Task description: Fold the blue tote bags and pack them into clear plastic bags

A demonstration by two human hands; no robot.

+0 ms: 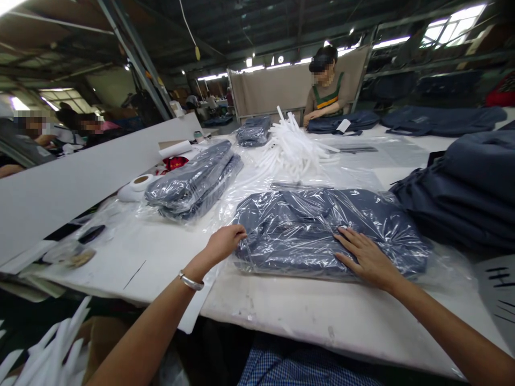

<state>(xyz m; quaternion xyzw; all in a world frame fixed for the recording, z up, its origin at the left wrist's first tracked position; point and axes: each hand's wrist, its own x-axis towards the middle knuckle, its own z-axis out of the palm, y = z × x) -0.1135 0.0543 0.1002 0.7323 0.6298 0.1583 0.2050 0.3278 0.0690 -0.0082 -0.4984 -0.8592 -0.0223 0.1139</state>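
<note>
A folded dark blue garment in a clear plastic bag [317,228] lies on the white table [306,316] in front of me. My left hand [225,242] grips the bag's left end, fingers curled on the plastic. My right hand [364,254] lies flat on top of the bag, fingers spread, pressing it down. A silver bangle sits on my left wrist.
A stack of bagged garments [193,182] lies to the left, tape rolls [140,185] beside it. White plastic strips [293,145] lie behind. Unbagged blue garments [462,193] are piled at right. A person [328,91] works across the table; a grey partition [80,177] runs along the left.
</note>
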